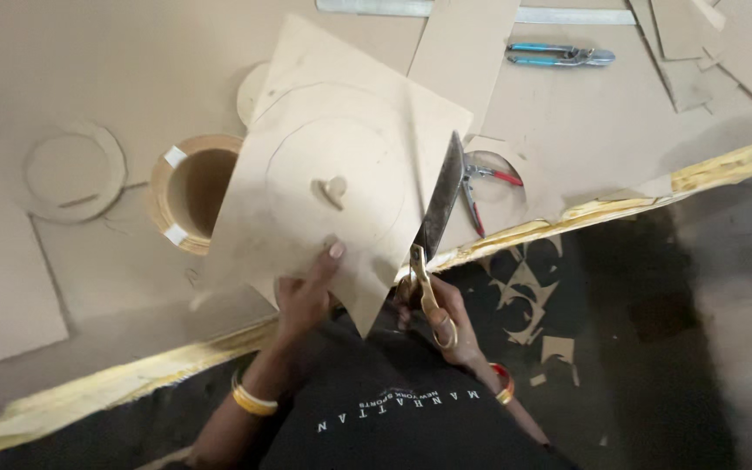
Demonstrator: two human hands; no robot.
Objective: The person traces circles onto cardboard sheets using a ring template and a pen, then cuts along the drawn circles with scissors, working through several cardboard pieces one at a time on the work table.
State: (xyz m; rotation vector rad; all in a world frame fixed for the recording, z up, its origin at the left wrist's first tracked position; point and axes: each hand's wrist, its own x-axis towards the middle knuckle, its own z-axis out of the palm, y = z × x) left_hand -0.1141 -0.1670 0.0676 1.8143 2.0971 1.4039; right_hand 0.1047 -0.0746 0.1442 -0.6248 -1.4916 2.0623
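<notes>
My left hand (305, 292) grips the lower edge of a square sheet of brown cardboard (332, 165) that has circles drawn on it, thumb on top. My right hand (446, 318) holds large scissors (435, 222) with gold handles, fingers through the loops. The long steel blades point up and away along the sheet's right edge, cutting into it near the lower corner. The sheet is held tilted over the worktable.
A cardboard ring with white tape (191, 191) lies left of the sheet. Cut discs (73, 170) lie farther left. Blue-handled pliers (559, 57) and red-handled pliers (480, 187) rest on the cardboard-covered table (132, 61). Cardboard scraps (528, 300) litter the dark floor to the right.
</notes>
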